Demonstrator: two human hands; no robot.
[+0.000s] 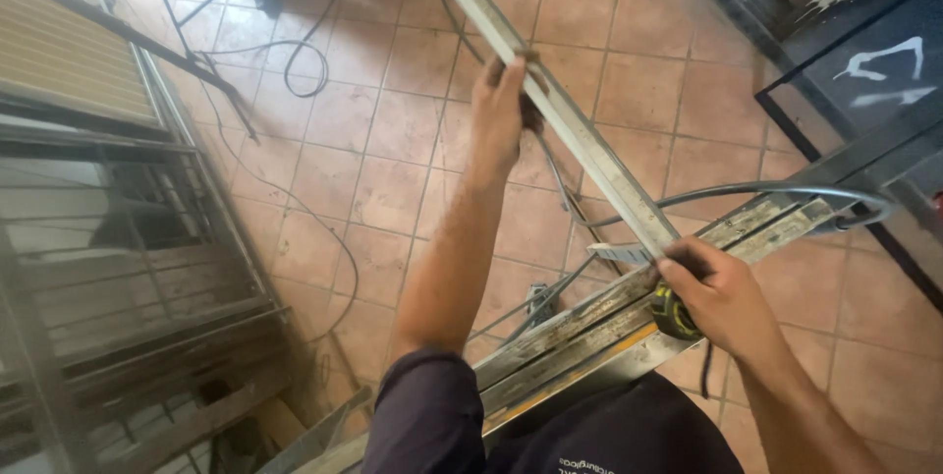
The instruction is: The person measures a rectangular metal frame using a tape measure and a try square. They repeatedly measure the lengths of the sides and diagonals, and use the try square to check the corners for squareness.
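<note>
Metal bar [570,120] within left fingers [503,76]

Terracotta tiled floor [393,140], black cables [305,71] trailing across it, metal grille frames [118,268] stacked left, daylight

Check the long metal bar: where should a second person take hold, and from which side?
Probably the bare middle stretch of the metal bar, between the left hand gripping it farther up and the right hand at its near end with the tape measure. Come from the upper right side, over open floor; the bar's narrow, flat faces suit a wrap-around grip, and the person's arms crowd the other side.
</note>
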